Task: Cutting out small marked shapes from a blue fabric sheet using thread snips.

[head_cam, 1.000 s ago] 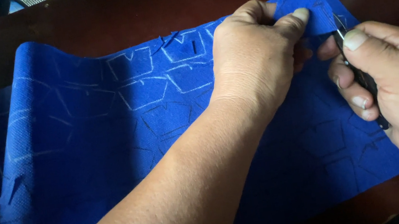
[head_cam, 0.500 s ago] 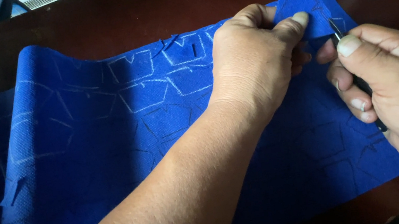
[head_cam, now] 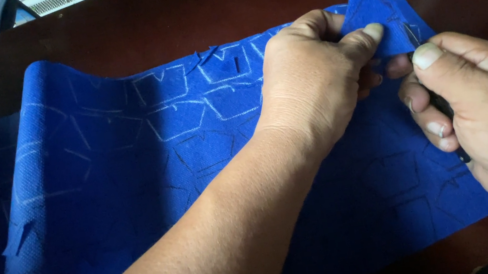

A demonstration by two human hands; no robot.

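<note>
Under my left hand [head_cam: 313, 83] lies the blue fabric [head_cam: 137, 190], spread on the dark desk [head_cam: 176, 13]; that grip pinches a lifted corner flap [head_cam: 376, 16]. Just right of it, my right hand [head_cam: 483, 116] is clenched on a dark-handled cutting tool [head_cam: 443, 106]. Several chalked shapes near both grips already look slit; plenty of outlines farther left remain uncut, I judge.

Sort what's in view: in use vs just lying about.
In use:
- blue fabric with chalk outlines
- raised fabric corner, pinched by left hand
- dark tool in right hand, mostly hidden

Lying about:
- dark wooden table
- white and blue objects beyond the table's far edge
</note>
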